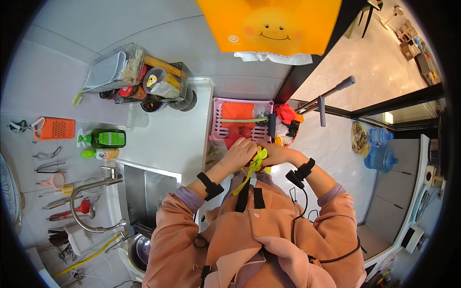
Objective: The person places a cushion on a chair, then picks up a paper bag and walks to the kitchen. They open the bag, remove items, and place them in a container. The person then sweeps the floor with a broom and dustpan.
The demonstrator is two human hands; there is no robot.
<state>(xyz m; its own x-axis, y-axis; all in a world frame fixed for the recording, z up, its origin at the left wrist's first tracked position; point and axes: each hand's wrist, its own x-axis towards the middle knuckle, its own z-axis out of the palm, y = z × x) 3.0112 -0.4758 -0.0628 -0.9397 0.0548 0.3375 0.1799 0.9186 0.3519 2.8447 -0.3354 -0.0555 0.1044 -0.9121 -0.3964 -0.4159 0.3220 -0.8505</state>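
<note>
My left hand [240, 154] and my right hand [275, 154] are close together in front of my body, both on a red item tied or trimmed with a yellow-green ribbon-like strip [256, 162]. What the red item is cannot be told, as my fingers cover most of it. One end of the strip hangs down to the left. Just beyond my hands is a pink plastic basket [215, 117]. In it lie an orange packet [237, 109], a long pale green stalk [239, 121], round red items that look like tomatoes [246, 132] and a clear plastic bag [261, 111].
On my left are the counter [162, 133], a metal sink [153, 187] with its faucet [93, 185], and green spray bottles [108, 138]. A bag of mixed plastic bags [287, 126] stands beside the basket. Water jugs [380, 158] stand on the floor at right.
</note>
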